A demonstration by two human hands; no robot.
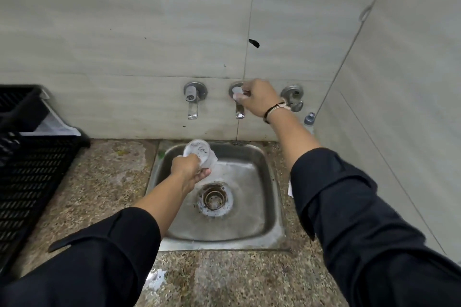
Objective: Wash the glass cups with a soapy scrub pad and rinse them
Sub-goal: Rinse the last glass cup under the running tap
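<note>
My left hand [188,171] grips a soapy glass cup [200,153] over the back left part of the steel sink [270,197], its mouth tilted up and away from me. My right hand [258,99] is raised to the wall and its fingers curl round the knob of the middle tap [237,93]. No water stream shows below that tap's spout. No scrub pad is in view.
Another tap [194,97] is on the wall to the left and a third fitting [292,96] to the right. A black plastic crate [30,157] stands on the speckled stone counter [104,182] at the left. A small bottle cap [310,118] shows by the right corner.
</note>
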